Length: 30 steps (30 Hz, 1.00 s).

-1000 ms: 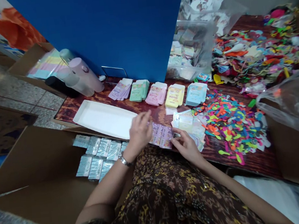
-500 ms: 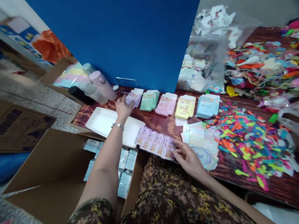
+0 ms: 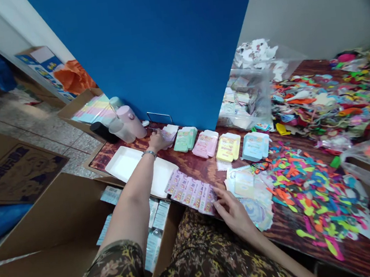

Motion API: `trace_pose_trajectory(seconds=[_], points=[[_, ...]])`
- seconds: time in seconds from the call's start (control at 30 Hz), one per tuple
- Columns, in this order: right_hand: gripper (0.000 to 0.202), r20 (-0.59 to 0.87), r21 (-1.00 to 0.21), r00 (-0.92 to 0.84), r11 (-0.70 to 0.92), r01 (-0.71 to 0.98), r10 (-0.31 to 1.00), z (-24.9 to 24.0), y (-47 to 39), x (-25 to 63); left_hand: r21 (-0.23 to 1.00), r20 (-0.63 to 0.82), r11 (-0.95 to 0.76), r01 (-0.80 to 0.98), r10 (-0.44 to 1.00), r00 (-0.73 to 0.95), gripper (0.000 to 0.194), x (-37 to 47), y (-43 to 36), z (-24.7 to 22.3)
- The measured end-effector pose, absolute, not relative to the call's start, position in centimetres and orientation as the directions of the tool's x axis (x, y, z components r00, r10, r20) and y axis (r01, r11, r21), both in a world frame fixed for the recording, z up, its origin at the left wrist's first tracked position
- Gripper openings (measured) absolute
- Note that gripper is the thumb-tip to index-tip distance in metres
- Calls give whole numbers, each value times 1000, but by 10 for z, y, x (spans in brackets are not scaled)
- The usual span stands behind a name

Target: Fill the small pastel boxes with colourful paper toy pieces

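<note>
five stacks (image 3: 205, 144) — left hand (image 3: 156, 140) at one, grip unclear; right hand (image 3: 232, 206) spread against purple boxes (image 3: 191, 191)

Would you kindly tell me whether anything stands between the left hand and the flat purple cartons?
Nothing visible does: the left hand is at the flat purple cartons, overlapping their left edge in view. The white tray lies beneath the forearm, not between them.

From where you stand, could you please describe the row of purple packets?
Find the tall blue panel, then the white tray in front. The purple row runs from the tray's right end to the right hand; unlike the stacks behind, its packets lie side by side.
</note>
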State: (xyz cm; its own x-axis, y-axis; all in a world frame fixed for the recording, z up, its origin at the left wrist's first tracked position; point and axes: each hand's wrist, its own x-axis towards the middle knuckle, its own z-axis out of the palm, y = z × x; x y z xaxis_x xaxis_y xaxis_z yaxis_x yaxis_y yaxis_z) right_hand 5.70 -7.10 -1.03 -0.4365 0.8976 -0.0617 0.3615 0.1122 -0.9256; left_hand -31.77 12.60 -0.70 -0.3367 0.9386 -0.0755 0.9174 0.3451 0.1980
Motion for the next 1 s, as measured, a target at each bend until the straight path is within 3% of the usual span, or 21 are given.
trace_pose_trajectory(seconds=[0.37, 0.5, 0.6, 0.77, 0.87, 1.0], points=[[40, 71, -838, -459, 302, 453, 885, 3, -56, 73, 300, 161, 320, 898, 911, -379, 90, -289, 89, 38], [41, 260, -772, -393, 434, 464, 882, 33, -33, 74, 368, 256, 160, 916, 930, -265, 85, -234, 49, 54], [48, 458, -682, -348, 575, 453, 818, 61, -16, 65, 447, 378, -65, 892, 918, -123, 64, -181, 19, 59], [40, 576, -523, -304, 628, 576, 759, 83, -3, 56, 517, 521, -282, 808, 853, -36, 75, -116, -15, 67], [35, 554, -552, -347, 646, 527, 757, 83, -8, 62, 541, 510, -335, 772, 860, 16, 85, -100, -23, 71], [36, 419, -758, -381, 548, 353, 824, 86, -17, 74, 513, 442, -406, 756, 880, 173, 79, -95, -29, 71]])
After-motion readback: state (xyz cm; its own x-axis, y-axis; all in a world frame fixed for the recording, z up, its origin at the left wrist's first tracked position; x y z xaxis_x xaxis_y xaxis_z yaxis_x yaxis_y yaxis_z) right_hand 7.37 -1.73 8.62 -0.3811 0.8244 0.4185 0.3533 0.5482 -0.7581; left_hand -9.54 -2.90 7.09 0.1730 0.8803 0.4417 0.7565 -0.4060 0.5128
